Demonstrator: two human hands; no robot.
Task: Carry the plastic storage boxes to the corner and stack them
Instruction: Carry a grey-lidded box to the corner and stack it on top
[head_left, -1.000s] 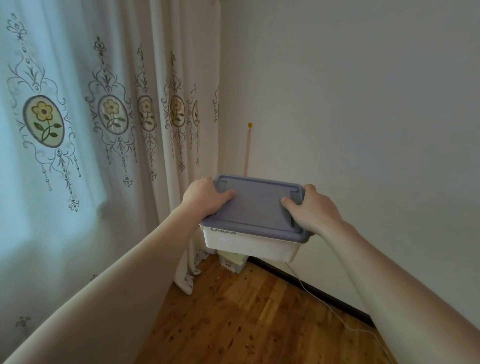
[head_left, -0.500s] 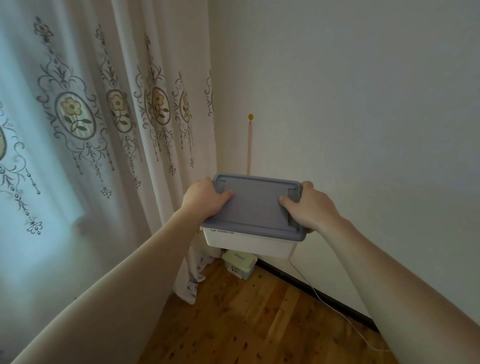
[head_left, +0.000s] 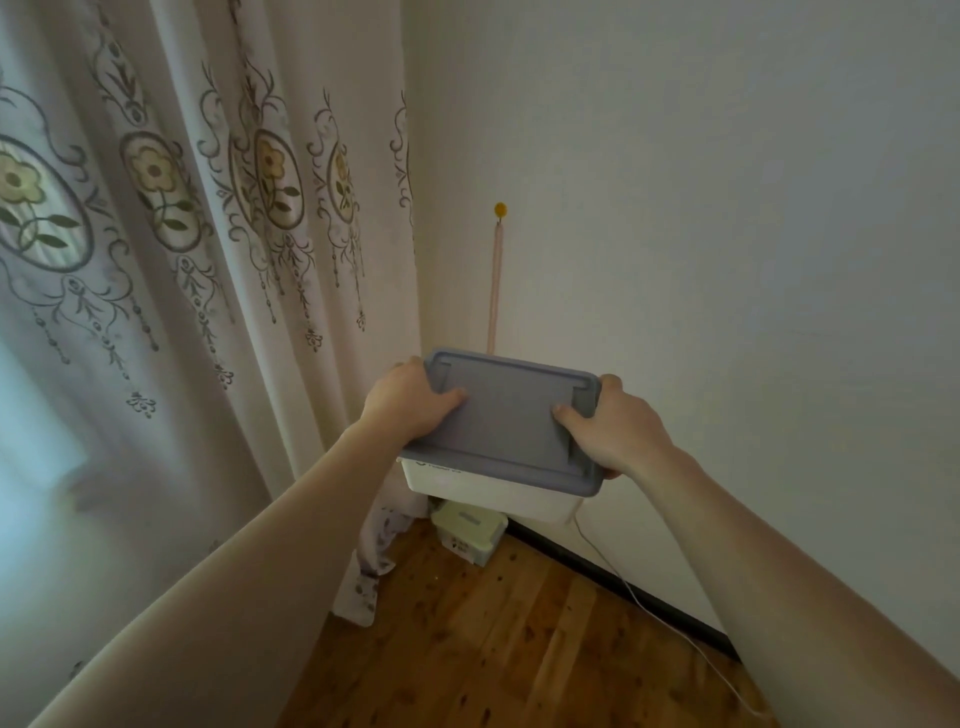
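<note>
1. Grey-lidded white plastic storage box (head_left: 501, 441) is up in the air, held out over the far corner, right above a smaller pale box (head_left: 470, 527) on the wood floor (head_left: 519, 639).
2. Left hand (head_left: 410, 402) and right hand (head_left: 610, 434) each grasp a short end, thumbs on the lid, fingers curled under the rim.
3. Looks rigid and probably light. Smooth plastic though, so I'd keep hold of the rims.

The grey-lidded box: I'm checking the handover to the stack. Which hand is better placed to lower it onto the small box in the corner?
Neither alone: left hand and right hand grip opposite ends of the grey-lidded box, which hangs above the small box. Probably both lower together.
</note>
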